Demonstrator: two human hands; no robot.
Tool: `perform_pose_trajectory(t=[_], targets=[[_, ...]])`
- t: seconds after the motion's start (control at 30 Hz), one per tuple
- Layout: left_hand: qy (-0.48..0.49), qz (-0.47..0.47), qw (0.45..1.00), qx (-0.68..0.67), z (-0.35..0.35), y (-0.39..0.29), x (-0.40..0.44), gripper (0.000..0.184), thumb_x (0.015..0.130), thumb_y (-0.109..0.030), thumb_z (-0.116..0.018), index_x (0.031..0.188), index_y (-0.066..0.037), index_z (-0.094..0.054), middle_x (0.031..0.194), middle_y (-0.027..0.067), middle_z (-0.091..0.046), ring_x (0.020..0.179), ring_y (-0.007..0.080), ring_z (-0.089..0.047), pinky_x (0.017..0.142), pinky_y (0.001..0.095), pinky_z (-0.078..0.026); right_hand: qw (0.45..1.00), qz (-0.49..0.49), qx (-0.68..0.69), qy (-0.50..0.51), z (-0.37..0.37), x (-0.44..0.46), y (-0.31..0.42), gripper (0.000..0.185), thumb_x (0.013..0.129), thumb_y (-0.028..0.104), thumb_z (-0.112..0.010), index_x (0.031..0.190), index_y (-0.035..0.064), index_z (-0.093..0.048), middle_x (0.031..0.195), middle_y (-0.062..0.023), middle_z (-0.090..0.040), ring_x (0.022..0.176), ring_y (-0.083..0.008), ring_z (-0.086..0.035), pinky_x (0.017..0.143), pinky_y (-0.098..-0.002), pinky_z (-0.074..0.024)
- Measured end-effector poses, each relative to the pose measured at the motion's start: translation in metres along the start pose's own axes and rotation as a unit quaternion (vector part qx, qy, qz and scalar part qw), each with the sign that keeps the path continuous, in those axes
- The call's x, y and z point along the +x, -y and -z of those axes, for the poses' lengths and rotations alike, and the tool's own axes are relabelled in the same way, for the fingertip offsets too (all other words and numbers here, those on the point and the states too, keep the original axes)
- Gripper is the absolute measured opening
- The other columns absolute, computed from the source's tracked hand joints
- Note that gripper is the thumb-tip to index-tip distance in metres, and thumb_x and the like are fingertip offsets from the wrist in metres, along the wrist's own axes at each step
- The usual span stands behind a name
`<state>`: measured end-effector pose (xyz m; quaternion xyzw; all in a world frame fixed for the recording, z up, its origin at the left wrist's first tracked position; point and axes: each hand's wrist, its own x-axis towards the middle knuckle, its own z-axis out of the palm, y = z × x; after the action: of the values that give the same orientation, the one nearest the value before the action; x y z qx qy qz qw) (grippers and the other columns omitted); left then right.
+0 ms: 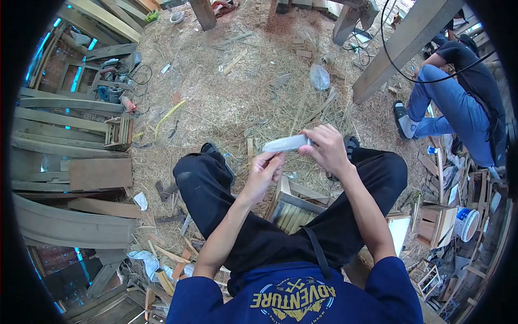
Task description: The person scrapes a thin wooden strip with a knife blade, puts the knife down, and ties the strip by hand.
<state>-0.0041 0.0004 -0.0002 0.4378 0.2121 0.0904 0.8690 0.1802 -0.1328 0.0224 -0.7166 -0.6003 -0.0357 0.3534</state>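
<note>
A pale, elongated object (286, 143), maybe a small bottle or tube, lies nearly level in front of me above my lap. My right hand (326, 148) is closed around its right end, thumb below and fingers above. My left hand (264, 171) is closed in a pinch just under the left end, thumb and forefinger together. Whatever is between those fingertips is too small or hidden to name. Between my knees, below the hands, stands a wooden frame with slats (294, 213).
A person (458, 97) in jeans sits at the right beside a slanted wooden post (404, 48) and a black cable. Timber (70, 143) and power tools (110, 93) line the left. A white bucket (466, 224) stands at the right. Straw and shavings cover the ground.
</note>
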Motion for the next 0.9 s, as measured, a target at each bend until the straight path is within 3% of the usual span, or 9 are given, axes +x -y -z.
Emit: perform_pose_trajectory(t=[0.07,0.2,0.3,0.33,0.43,0.57,0.63,0.73,0.9], targets=[[-0.010,0.015,1.000,0.013,-0.006,-0.005,-0.006,0.021,0.101,-0.016,-0.059,0.117,-0.003,-0.064,0.077,-0.0075,-0.046,0.061,0.0010,-0.037,0.052,0.0194,-0.030,0.999,0.032,0.000,0.020,-0.003,-0.002,0.006,0.045,0.084,0.045,-0.071,0.103,0.0038,-0.069,0.077,-0.0065,-0.062,0.070,-0.0244,-0.058,0.068,-0.0373,-0.0423],[0.005,0.010,1.000,0.003,-0.003,-0.004,-0.005,0.029,0.100,-0.015,-0.060,0.126,-0.003,-0.062,0.079,-0.0078,-0.047,0.063,0.0011,-0.038,0.053,0.0199,-0.030,1.000,-0.021,0.009,-0.021,-0.001,-0.001,0.001,0.043,0.084,0.044,-0.071,0.100,0.0041,-0.069,0.077,-0.0066,-0.063,0.070,-0.0248,-0.058,0.069,-0.0379,-0.0430],[0.011,0.025,1.000,0.007,-0.009,-0.001,-0.009,0.032,0.100,-0.015,-0.060,0.130,-0.003,-0.061,0.079,-0.0080,-0.046,0.063,0.0014,-0.037,0.054,0.0198,-0.030,1.000,0.011,0.001,-0.025,0.001,0.003,-0.003,0.043,0.084,0.045,-0.071,0.100,0.0044,-0.070,0.077,-0.0064,-0.063,0.070,-0.0245,-0.058,0.069,-0.0378,-0.0431],[0.033,0.028,0.999,0.032,-0.003,0.004,-0.006,0.039,0.101,-0.015,-0.058,0.139,-0.004,-0.056,0.079,-0.0080,-0.045,0.064,0.0017,-0.037,0.055,0.0196,-0.029,0.999,0.032,0.013,-0.006,-0.003,0.000,0.002,0.044,0.084,0.046,-0.071,0.099,0.0046,-0.070,0.076,-0.0061,-0.063,0.070,-0.0242,-0.059,0.068,-0.0375,-0.0435],[0.009,0.034,0.999,0.004,-0.008,-0.004,-0.008,0.035,0.102,-0.016,-0.057,0.135,-0.004,-0.058,0.077,-0.0079,-0.044,0.063,0.0019,-0.036,0.055,0.0198,-0.029,0.998,0.032,0.011,0.055,-0.006,-0.003,0.017,0.046,0.082,0.047,-0.072,0.099,0.0051,-0.070,0.076,-0.0060,-0.063,0.070,-0.0241,-0.059,0.067,-0.0375,-0.0438],[0.024,0.020,0.999,-0.012,0.004,0.003,-0.002,0.036,0.101,-0.015,-0.055,0.137,-0.008,-0.057,0.075,-0.0085,-0.042,0.063,0.0027,-0.035,0.054,0.0201,-0.028,1.000,-0.002,0.002,-0.027,-0.010,-0.005,-0.007,0.044,0.082,0.049,-0.073,0.094,0.0064,-0.070,0.074,-0.0046,-0.062,0.068,-0.0223,-0.058,0.067,-0.0361,-0.0444],[0.026,0.017,0.999,0.012,0.001,0.001,-0.003,0.045,0.101,-0.014,-0.054,0.146,-0.009,-0.050,0.075,-0.0082,-0.042,0.061,0.0030,-0.034,0.053,0.0202,-0.029,1.000,0.020,0.004,-0.005,-0.003,-0.001,0.004,0.042,0.081,0.047,-0.074,0.092,0.0062,-0.069,0.074,-0.0042,-0.061,0.068,-0.0223,-0.058,0.067,-0.0361,-0.0446],[0.013,0.018,1.000,0.021,-0.006,-0.005,-0.003,0.044,0.102,-0.014,-0.054,0.145,-0.007,-0.049,0.075,-0.0076,-0.041,0.060,0.0029,-0.033,0.052,0.0203,-0.029,0.998,0.041,0.019,0.041,-0.009,-0.005,0.013,0.042,0.080,0.044,-0.074,0.093,0.0054,-0.069,0.073,-0.0042,-0.060,0.068,-0.0229,-0.057,0.066,-0.0365,-0.0431],[0.009,0.010,1.000,-0.020,-0.006,-0.009,-0.001,0.044,0.103,-0.016,-0.052,0.146,-0.005,-0.047,0.076,-0.0068,-0.042,0.062,0.0028,-0.033,0.054,0.0201,-0.028,1.000,0.014,0.008,0.003,-0.012,-0.007,-0.001,0.045,0.079,0.047,-0.074,0.094,0.0044,-0.069,0.074,-0.0045,-0.059,0.068,-0.0226,-0.057,0.066,-0.0362,-0.0432]])
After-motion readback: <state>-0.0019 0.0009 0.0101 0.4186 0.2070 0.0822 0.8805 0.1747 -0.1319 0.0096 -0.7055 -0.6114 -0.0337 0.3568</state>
